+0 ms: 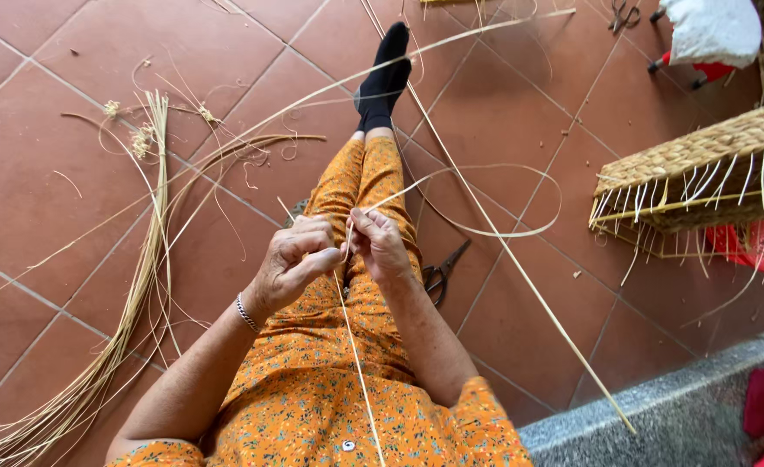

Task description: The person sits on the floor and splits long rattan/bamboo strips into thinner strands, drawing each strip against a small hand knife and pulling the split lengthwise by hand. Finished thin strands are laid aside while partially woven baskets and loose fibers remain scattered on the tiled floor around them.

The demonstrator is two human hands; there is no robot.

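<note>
Above the lap, a thin pale cane strip (347, 259) pinched between left hand (294, 264) and right hand (380, 246), both closed on it. Probably light, springy, smooth, easy to kink; best gripped near the fingers. Scissors (442, 272) beside, on tiled floor (44, 173).

Scissors (442, 273) rt of leg (360, 186)

Terracotta floor tiles (44, 173) with pale grout lines — evenly daylit. Grey stone ledge (685, 415) at lower right. Woven basket frame (702, 173) nearby — scissors (441, 272) lying flat on the tiles.
</note>
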